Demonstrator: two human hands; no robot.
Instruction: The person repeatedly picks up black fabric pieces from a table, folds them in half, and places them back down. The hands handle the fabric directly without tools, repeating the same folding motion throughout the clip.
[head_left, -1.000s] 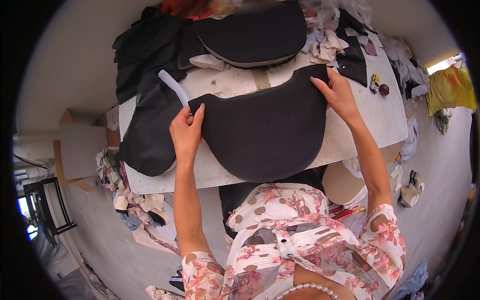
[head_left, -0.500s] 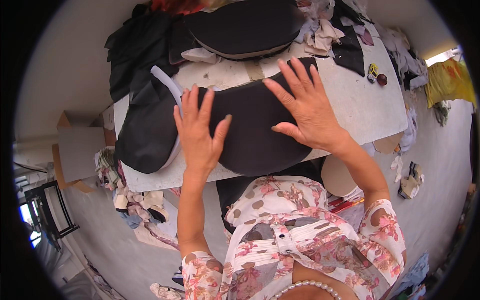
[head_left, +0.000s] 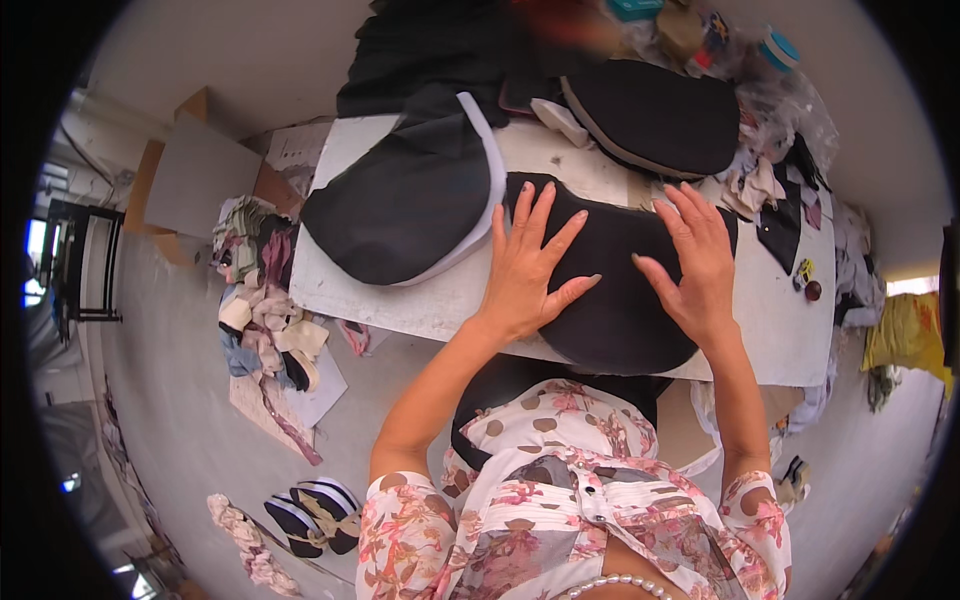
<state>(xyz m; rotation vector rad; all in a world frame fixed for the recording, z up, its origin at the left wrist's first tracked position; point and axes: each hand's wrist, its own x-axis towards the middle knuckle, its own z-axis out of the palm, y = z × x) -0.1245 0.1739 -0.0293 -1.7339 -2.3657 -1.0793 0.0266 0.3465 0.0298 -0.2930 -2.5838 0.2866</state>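
Panel (head_left: 622,310), black and kinda curved, sits right of mid-frame, left hand (head_left: 525,278) and right hand (head_left: 702,278) on it, both splayed wide.

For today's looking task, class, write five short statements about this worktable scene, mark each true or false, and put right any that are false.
1. The left hand and the right hand are both over a black piece. True.
2. Both hands are clenched into fists. False: they are open, with the fingers spread.
3. A second black piece with a white edge lies to the left of the left hand. True.
4. The dark red round object lies on the floor. False: it lies on the white table, toward its right end.
5. The yellow sheet is at the left of the picture. False: it is at the right.
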